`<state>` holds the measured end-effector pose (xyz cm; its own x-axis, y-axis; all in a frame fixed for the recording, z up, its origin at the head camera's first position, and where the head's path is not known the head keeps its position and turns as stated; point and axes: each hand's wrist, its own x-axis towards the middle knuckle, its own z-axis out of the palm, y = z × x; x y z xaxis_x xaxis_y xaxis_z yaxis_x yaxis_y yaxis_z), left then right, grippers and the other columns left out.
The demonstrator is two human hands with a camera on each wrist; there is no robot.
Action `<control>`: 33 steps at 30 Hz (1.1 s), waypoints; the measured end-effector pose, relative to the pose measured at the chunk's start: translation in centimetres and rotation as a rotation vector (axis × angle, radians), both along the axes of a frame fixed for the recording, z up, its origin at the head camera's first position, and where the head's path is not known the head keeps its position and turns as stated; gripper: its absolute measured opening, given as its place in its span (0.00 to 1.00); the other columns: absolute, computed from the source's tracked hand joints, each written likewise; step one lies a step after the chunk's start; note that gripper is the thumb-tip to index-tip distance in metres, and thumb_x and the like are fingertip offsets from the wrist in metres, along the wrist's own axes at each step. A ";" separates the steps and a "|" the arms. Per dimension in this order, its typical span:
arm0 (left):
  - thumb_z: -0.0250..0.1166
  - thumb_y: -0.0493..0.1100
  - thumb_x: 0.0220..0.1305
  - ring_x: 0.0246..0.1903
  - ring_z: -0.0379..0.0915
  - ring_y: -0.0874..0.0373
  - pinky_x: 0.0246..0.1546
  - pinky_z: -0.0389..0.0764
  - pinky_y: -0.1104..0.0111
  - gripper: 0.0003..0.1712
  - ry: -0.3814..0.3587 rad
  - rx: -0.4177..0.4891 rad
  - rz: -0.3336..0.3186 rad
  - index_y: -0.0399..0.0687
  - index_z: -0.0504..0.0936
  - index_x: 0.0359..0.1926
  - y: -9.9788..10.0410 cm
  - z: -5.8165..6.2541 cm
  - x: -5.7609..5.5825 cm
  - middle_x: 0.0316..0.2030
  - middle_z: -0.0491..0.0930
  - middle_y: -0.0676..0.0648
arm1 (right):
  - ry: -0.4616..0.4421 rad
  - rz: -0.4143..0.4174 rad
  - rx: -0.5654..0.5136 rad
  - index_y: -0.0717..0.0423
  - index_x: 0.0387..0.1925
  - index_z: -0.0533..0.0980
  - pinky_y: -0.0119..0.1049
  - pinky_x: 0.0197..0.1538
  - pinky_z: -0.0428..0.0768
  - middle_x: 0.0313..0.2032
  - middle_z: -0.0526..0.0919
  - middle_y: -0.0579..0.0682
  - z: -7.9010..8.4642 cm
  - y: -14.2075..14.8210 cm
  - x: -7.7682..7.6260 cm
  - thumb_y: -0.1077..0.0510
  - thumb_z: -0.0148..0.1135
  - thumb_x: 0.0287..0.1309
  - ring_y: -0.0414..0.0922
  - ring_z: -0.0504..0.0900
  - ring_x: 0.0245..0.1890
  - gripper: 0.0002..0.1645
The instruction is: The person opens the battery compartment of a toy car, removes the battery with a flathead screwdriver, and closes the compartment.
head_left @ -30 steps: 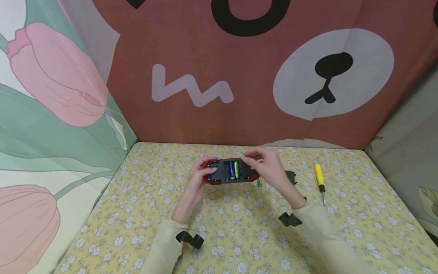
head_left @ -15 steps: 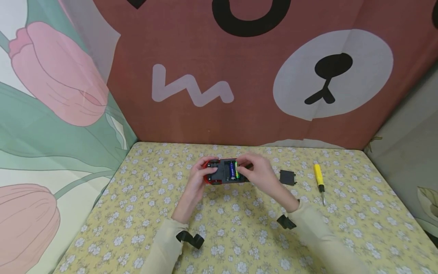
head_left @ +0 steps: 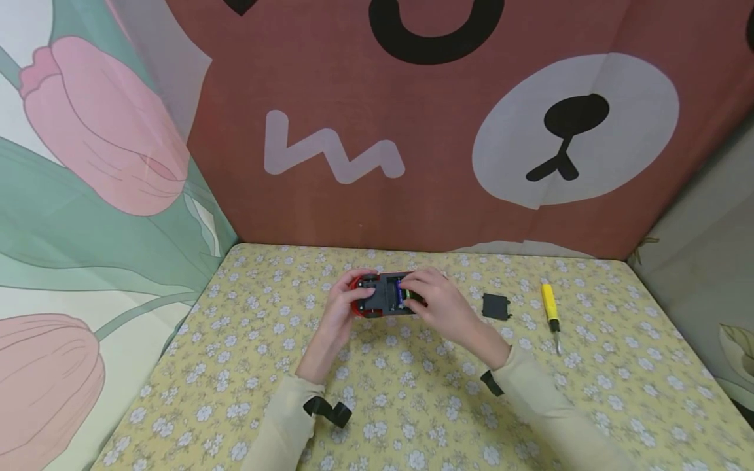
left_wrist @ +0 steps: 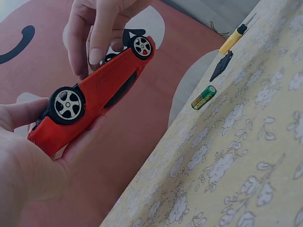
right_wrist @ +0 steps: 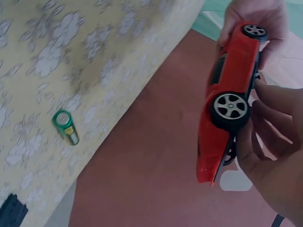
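My left hand (head_left: pixel 338 304) grips one end of a red toy car (left_wrist: pixel 102 92), thumb across its dark underside, holding it bottom-up above the table. The battery compartment in the underside lies uncovered. Inside it a blue battery (head_left: pixel 402 294) and part of a green battery (head_left: pixel 409 295) show in the head view. My right hand (head_left: pixel 444 307) reaches over the compartment from the right, thumb and fingers on either side of the green battery; both wrist views hide the fingertips' contact behind the car. Another green battery (left_wrist: pixel 204 97) lies loose on the table.
A black battery cover (head_left: pixel 495 306) lies on the flowered tablecloth (head_left: pixel 406 405) right of the hands. Farther right is a yellow-handled screwdriver (head_left: pixel 549 302). A printed fabric backdrop (head_left: pixel 330 216) rises behind the table.
My right hand has moved left from the compartment's right edge onto the batteries, uncovering the black cover in the head view. The left hand and car stay nearly still.
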<state>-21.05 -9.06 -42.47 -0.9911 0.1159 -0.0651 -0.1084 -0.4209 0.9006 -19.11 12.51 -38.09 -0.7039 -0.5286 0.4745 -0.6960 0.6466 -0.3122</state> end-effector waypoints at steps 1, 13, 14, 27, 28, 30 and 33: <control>0.62 0.27 0.63 0.50 0.80 0.52 0.43 0.85 0.65 0.18 0.001 0.002 0.000 0.45 0.84 0.51 0.0 0.0 0.0 0.55 0.78 0.44 | 0.030 0.012 0.017 0.62 0.49 0.86 0.48 0.52 0.82 0.49 0.86 0.54 -0.1 0.0 -0.1 0.64 0.78 0.56 0.52 0.80 0.51 0.19; 0.62 0.26 0.63 0.49 0.81 0.52 0.44 0.85 0.65 0.19 -0.001 0.009 -0.004 0.44 0.84 0.52 -0.1 0.0 -0.1 0.54 0.79 0.44 | 0.315 0.114 0.141 0.64 0.47 0.87 0.43 0.45 0.82 0.49 0.87 0.57 -0.9 0.5 -0.6 0.59 0.81 0.51 0.53 0.79 0.46 0.22; 0.62 0.26 0.63 0.50 0.81 0.52 0.44 0.85 0.65 0.19 0.000 0.007 -0.004 0.44 0.84 0.52 -0.1 0.0 -0.1 0.54 0.79 0.44 | 0.323 0.115 0.151 0.64 0.47 0.87 0.42 0.45 0.82 0.49 0.88 0.57 -0.9 0.5 -0.6 0.58 0.82 0.51 0.53 0.79 0.46 0.22; 0.62 0.25 0.62 0.48 0.80 0.53 0.42 0.84 0.67 0.18 -0.005 0.003 0.005 0.46 0.86 0.48 -0.1 0.0 -0.2 0.53 0.79 0.45 | 0.445 0.130 0.287 0.63 0.51 0.86 0.39 0.46 0.83 0.50 0.88 0.57 -1.1 0.7 -0.7 0.56 0.80 0.55 0.50 0.82 0.46 0.23; 0.62 0.25 0.62 0.48 0.80 0.53 0.42 0.84 0.67 0.17 -0.005 0.002 0.004 0.46 0.86 0.47 -0.1 0.0 -0.2 0.52 0.79 0.45 | 0.451 0.132 0.293 0.63 0.51 0.86 0.39 0.46 0.83 0.51 0.88 0.57 -1.1 0.7 -0.6 0.56 0.79 0.55 0.50 0.82 0.46 0.23; 0.62 0.25 0.63 0.48 0.79 0.53 0.42 0.84 0.67 0.17 -0.004 0.000 0.003 0.46 0.86 0.47 -0.1 0.0 -0.2 0.52 0.79 0.45 | 0.460 0.134 0.309 0.63 0.52 0.86 0.38 0.45 0.83 0.51 0.88 0.57 -1.1 0.7 -0.6 0.56 0.79 0.55 0.50 0.81 0.46 0.24; 0.62 0.25 0.62 0.49 0.79 0.54 0.42 0.84 0.67 0.17 -0.002 -0.002 0.003 0.46 0.86 0.47 -0.1 0.1 -0.2 0.52 0.79 0.46 | 0.467 0.131 0.345 0.63 0.52 0.86 0.39 0.45 0.82 0.52 0.87 0.57 -1.0 0.7 -0.5 0.57 0.79 0.56 0.50 0.80 0.46 0.23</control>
